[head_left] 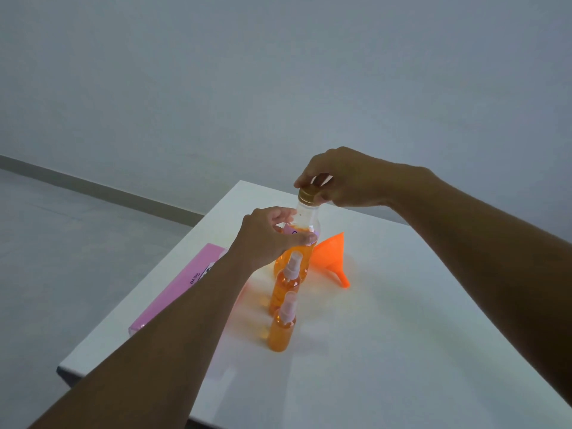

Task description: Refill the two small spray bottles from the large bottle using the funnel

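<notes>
The large clear bottle (305,221) stands upright on the white table (387,335), holding orange liquid in its lower part. My left hand (266,236) grips its body at the label. Fingertips of my right hand (340,178) pinch its gold cap (309,194), which sits on the neck. Two small spray bottles stand in a row in front of it, one farther (286,286) and one nearer (283,326), both with orange liquid and clear spray tops on. The orange funnel (332,258) lies on its side just right of the large bottle.
A flat pink box (179,289) lies along the table's left edge, under my left forearm. The table's left edge and far corner drop to a grey floor. A plain wall rises behind.
</notes>
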Motion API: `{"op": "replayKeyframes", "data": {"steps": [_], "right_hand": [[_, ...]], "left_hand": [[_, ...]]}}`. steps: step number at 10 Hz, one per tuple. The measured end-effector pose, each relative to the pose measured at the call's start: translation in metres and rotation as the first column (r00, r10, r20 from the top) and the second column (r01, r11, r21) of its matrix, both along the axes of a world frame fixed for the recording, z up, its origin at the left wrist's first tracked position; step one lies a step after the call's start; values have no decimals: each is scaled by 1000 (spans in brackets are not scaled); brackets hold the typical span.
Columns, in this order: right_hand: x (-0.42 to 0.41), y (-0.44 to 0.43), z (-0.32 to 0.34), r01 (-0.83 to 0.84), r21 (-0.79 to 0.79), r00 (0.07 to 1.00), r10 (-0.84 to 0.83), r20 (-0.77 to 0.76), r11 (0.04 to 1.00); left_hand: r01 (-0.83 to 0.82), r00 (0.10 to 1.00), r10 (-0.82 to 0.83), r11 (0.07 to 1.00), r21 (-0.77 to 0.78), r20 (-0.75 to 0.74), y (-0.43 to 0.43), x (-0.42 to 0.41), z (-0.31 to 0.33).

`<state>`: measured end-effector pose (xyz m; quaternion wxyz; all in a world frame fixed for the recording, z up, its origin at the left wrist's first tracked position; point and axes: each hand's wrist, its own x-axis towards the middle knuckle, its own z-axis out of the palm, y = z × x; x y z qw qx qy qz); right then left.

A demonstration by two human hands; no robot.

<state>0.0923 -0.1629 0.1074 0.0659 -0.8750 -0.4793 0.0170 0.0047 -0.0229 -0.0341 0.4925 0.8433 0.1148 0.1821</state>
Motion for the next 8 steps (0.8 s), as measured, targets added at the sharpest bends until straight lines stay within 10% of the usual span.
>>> {"op": "replayKeyframes", "data": {"steps": [5, 8], "right_hand": [[-34, 20, -16, 220, 9, 952, -216, 218, 976], [-29, -36, -27, 412, 249, 906, -363, -219, 876]], "left_hand": [[-31, 1000, 31, 1000, 7, -3, -2, 0, 3], [22, 992, -22, 1000, -3, -122, -8, -7, 22]]}}
